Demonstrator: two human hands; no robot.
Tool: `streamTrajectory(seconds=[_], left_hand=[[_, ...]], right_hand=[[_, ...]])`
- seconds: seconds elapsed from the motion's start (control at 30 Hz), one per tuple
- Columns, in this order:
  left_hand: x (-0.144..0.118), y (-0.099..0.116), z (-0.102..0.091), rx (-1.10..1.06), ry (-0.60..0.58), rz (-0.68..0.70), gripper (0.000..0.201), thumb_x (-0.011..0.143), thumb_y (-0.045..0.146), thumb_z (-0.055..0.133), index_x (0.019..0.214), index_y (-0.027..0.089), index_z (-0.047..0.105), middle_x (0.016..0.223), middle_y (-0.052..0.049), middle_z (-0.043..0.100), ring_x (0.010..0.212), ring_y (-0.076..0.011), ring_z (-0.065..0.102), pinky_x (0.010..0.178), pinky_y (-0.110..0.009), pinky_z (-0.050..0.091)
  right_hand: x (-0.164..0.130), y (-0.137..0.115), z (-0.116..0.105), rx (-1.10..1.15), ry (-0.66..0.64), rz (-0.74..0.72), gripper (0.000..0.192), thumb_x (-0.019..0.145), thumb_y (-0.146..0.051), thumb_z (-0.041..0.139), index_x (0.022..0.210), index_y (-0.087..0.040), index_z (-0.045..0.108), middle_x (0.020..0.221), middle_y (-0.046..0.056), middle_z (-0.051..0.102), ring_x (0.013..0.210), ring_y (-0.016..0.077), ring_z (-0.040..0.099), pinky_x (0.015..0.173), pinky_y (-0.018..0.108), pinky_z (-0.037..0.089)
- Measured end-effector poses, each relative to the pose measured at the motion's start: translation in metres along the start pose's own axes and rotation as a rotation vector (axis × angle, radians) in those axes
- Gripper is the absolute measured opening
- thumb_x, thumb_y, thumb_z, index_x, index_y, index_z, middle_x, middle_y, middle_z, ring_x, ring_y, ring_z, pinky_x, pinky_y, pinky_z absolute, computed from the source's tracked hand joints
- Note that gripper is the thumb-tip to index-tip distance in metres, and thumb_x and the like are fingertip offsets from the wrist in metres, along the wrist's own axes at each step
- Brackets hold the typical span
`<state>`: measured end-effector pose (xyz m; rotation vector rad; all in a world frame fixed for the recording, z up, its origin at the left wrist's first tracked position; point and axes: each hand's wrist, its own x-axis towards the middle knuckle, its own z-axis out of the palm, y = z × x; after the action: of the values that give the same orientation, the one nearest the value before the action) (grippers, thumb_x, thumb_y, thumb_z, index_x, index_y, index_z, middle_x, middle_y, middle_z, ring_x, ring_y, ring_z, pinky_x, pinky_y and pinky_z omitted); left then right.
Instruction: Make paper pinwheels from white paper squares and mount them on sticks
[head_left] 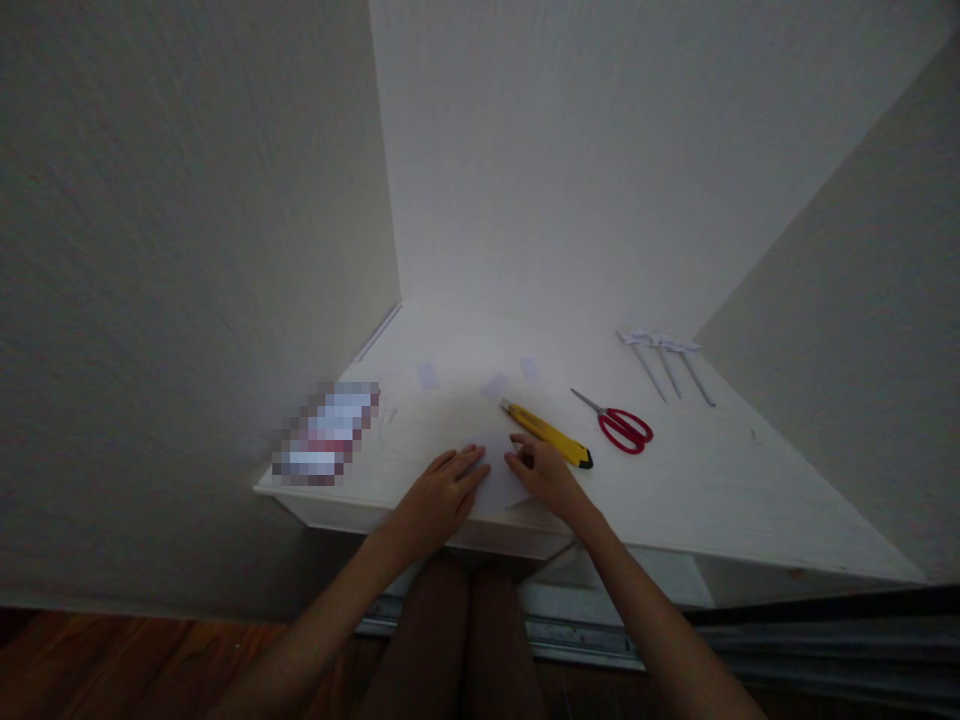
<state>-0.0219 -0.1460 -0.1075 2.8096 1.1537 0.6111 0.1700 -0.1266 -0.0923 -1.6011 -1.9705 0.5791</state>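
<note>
A yellow cutter [551,433] has a long plastic case with a blade inside, and a little of the blade pokes out at the left end. Its other end is black. It lies slanted just behind the right hand [534,468], and I cannot tell if they touch.

The white sheet of paper [496,482] is flat and thin. It lies on the white table [712,490], between and partly under the two hands, near the front edge. The left hand [452,484] lies almost flat on its left side, with the fingers a little apart. The right hand is half curled over the other side, thumb and pointing finger close together. I cannot tell if they pinch the paper.

Behind the sheet are small pale paper pieces [427,376], shaped like boxes. To the right of the cutter, and apart from it, are scissors [619,426] with round red handles and shiny pointed blades, a bit open. Farther back, thin straight sticks [694,375] lie side by side with folded white bits at their tops. A blurry, blocky thing [328,437] sits by the left wall [225,250].

The tabletop looks smooth and stretches wide to the right, up to the right wall [847,300].
</note>
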Motion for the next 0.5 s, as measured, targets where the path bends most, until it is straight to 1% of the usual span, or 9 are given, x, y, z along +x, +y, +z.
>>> streamTrajectory(seconds=[0.07,0.13,0.23,0.3,0.4,0.5], left_hand=[[-0.001,0.003,-0.002,-0.016,-0.016,-0.023,0.038,0.083,0.013,0.040,0.119,0.018,0.051,0.131,-0.011,0.046,0.122,-0.0186,0.041,0.101,-0.039,0.033],[-0.002,0.005,-0.003,-0.017,-0.001,-0.075,0.037,0.083,0.015,0.042,0.117,0.021,0.053,0.130,-0.010,0.046,0.121,-0.0194,0.042,0.102,-0.041,0.031],[-0.003,0.007,-0.003,-0.017,0.050,-0.148,0.034,0.081,0.018,0.046,0.113,0.024,0.057,0.126,-0.010,0.049,0.115,-0.0212,0.046,0.100,-0.042,0.033],[-0.003,0.007,0.000,-0.019,0.082,-0.184,0.034,0.081,0.020,0.046,0.113,0.020,0.056,0.123,-0.011,0.050,0.113,-0.0211,0.047,0.099,-0.040,0.035],[-0.002,0.006,0.004,-0.025,0.122,-0.227,0.037,0.082,0.022,0.044,0.116,0.011,0.051,0.121,-0.013,0.051,0.113,-0.0205,0.046,0.099,-0.037,0.036],[-0.001,0.006,0.005,-0.004,0.153,-0.266,0.036,0.081,0.027,0.046,0.112,0.009,0.052,0.121,-0.015,0.049,0.113,-0.0218,0.045,0.097,-0.036,0.037]], right_hand=[[0.001,-0.003,0.003,0.015,0.054,0.018,0.036,0.077,-0.025,0.051,0.106,-0.005,0.059,0.066,0.006,0.062,0.062,0.0171,0.056,0.066,0.031,0.045],[0.001,-0.007,0.007,0.027,0.120,0.026,0.035,0.076,-0.021,0.050,0.107,-0.005,0.059,0.072,0.009,0.064,0.066,0.0178,0.058,0.070,0.032,0.046],[-0.002,-0.012,0.011,0.040,0.174,-0.051,0.033,0.078,-0.016,0.045,0.106,-0.010,0.061,0.088,0.012,0.066,0.080,0.0195,0.060,0.079,0.035,0.046],[-0.004,-0.013,0.013,0.057,0.164,-0.134,0.033,0.081,-0.016,0.041,0.106,-0.013,0.062,0.100,0.012,0.066,0.093,0.0198,0.059,0.087,0.036,0.044],[-0.009,-0.013,0.014,0.104,0.108,-0.199,0.034,0.083,-0.017,0.040,0.110,-0.017,0.061,0.112,0.010,0.062,0.105,0.0191,0.056,0.095,0.037,0.040],[-0.012,-0.013,0.013,0.149,0.043,-0.237,0.037,0.083,-0.017,0.040,0.116,-0.021,0.057,0.119,0.006,0.057,0.111,0.0179,0.052,0.098,0.038,0.038]])
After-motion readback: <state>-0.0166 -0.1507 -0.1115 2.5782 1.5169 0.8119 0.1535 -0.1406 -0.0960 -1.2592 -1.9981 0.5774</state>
